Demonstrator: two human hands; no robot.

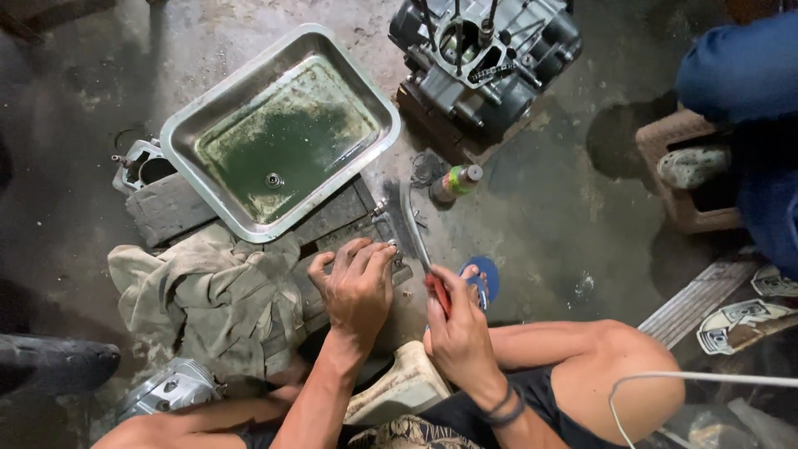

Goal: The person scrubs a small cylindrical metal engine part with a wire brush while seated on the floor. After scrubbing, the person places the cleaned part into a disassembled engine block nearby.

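Biggest thing down here on the concrete floor is the steel tray, sitting tilted across some dark wooden blocks, with a shallow pool of greenish fluid and a small round part lying in it. Just past its far corner is the engine block, studs pointing up, on its own bit of board. Near side of the tray there's a crumpled grey rag, and a finned metal engine part pokes out by the person's knee. Another person in blue sits off to the right, feet only, not involved.

Now the hands. The left hand is curled down over a small metal piece on the wood block, fingers closed around it, pinning it in place. The right hand has a closed grip on a red-handled tool, whose long shaft runs forward past the piece towards the little green-labelled bottle. Can't tell what the tip is doing; it's too dark and small there.

My two cents on doing this bit well: keep the piece pressed flat on the block so it can't skate, keep the left fingers off the line of the shaft in case it slips, and push steadily rather than jabbing. The rag is right there for oily fingers, worth using before the grip gets slick.
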